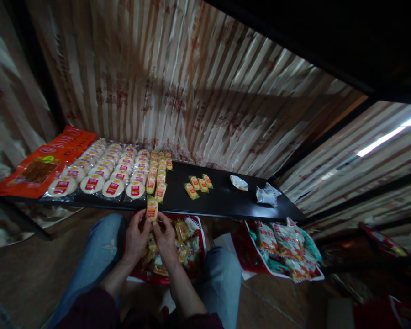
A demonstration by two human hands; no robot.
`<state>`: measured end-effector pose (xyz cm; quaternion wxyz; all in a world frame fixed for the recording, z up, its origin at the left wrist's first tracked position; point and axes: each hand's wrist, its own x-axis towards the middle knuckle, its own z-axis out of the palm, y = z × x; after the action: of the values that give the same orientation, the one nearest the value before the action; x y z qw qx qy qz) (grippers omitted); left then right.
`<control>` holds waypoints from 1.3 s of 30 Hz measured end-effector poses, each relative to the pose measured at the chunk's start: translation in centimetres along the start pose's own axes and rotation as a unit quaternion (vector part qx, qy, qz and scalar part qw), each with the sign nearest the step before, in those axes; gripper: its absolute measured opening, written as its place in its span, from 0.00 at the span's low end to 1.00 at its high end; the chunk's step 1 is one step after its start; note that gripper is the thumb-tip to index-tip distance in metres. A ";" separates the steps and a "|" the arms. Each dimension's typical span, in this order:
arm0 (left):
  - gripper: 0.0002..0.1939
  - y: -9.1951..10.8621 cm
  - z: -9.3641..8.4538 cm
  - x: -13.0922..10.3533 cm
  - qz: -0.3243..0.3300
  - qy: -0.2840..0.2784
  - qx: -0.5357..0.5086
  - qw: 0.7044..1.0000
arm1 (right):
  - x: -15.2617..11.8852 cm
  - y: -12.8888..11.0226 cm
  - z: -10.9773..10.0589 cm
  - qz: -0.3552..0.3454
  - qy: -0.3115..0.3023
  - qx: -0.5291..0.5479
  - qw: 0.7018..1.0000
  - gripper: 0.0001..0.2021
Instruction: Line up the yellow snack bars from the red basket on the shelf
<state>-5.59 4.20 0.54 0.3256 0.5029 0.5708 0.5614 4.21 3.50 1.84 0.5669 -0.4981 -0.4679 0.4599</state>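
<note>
Both my left hand [137,234] and my right hand [165,233] pinch a small yellow wrapped snack [152,209] with a red and white label. It is held upright at the front edge of the black shelf [219,201]. Just beyond it, similar yellow packets [160,178] stand in short rows. To their left lie rows of round white wrapped crackers [113,187] with red labels. Below my hands, between my knees, a red basket [203,237] holds many loose wrapped snacks, partly hidden by my forearms.
A large orange bag [37,160] lies at the shelf's left end. Several loose yellow packets [194,183], a white wrapper [239,183] and a silvery packet [267,195] lie farther right. A second red basket [243,246] of bagged snacks stands on the floor. A dark shelf [329,41] hangs overhead.
</note>
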 end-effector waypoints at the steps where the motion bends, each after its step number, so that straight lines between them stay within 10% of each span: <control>1: 0.18 0.1 0.1 0.6 0.002 0.002 0.002 1.000 | 0.4 -0.1 0.1 -0.011 -0.005 -0.015 1.000 0.16; 13: 0.18 0.0 1.1 5.5 0.037 0.057 -0.008 0.998 | 4.2 -1.0 0.7 -0.182 0.082 -0.230 0.953 0.17; 21: 0.16 -0.3 1.8 7.2 0.078 0.083 0.090 0.989 | 6.7 0.4 0.6 -0.172 0.098 -0.364 0.910 0.22; 39: 0.15 -0.5 2.9 8.1 0.105 0.076 0.177 0.976 | 9.9 1.3 0.4 -0.156 0.101 -0.348 0.919 0.33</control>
<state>-5.31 12.81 1.13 0.1260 0.5655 0.6279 0.5196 5.11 13.40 1.31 0.4668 -0.6284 -0.6104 0.1209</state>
